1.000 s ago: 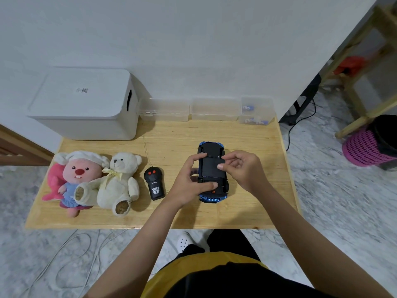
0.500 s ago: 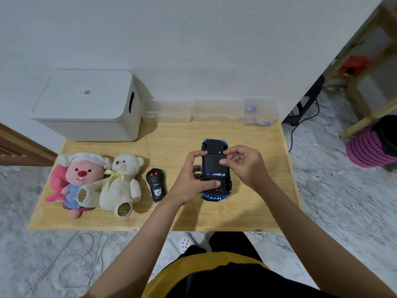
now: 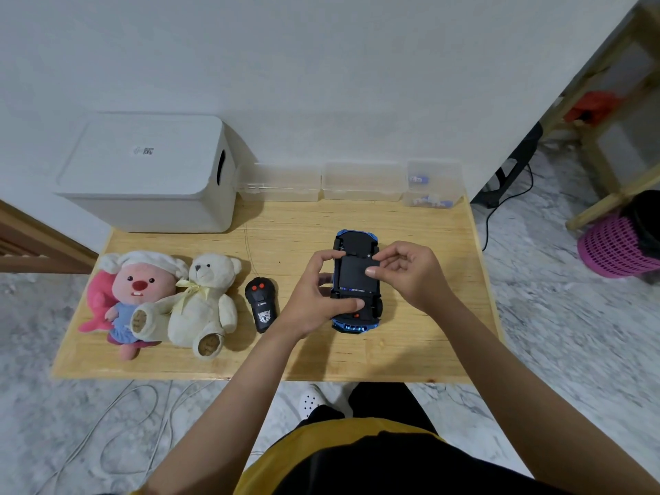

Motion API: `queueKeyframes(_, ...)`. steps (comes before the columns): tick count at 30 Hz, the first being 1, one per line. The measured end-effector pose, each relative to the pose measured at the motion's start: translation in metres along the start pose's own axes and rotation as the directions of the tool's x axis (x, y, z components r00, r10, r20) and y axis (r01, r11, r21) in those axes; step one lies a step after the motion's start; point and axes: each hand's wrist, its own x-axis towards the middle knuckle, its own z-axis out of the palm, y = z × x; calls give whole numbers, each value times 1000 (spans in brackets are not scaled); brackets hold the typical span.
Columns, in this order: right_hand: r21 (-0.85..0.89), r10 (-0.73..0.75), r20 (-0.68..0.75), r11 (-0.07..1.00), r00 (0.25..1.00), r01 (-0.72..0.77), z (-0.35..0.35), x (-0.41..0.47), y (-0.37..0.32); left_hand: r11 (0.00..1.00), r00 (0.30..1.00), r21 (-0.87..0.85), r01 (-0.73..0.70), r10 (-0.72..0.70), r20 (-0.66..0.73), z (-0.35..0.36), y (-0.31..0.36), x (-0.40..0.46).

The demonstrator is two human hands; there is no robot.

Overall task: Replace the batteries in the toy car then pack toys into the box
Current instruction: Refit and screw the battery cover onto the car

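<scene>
A: The left grip (image 3: 314, 301) clasps the upturned toy car (image 3: 356, 280) mid-frame on the bench (image 3: 410, 351); the right grip (image 3: 403, 273) pinches its battery cover (image 3: 357, 275).

B: Changed?

A: A gap has opened at the cover's lower edge, so it's coming off. Bare bench lies right; the box (image 3: 150, 173) sits closed, upper left.
</scene>
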Motion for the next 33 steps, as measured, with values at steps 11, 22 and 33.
queueKeyframes(11, 105, 60, 19, 993, 998, -62, -6, -1, 0, 1000, 1000, 20, -7, 7, 12, 1, 4, -1)
queueKeyframes(22, -7, 24, -19, 1000, 1000, -24, 1, -5, -3, 1000, 1000, 4, -21, 21, 9, 2, 1, -6)
queueKeyframes(33, -143, -13, -59, 990, 998, 4, 8, -10, -8, 1000, 1000, -20, -11, 11, -19, 1, -3, -9)
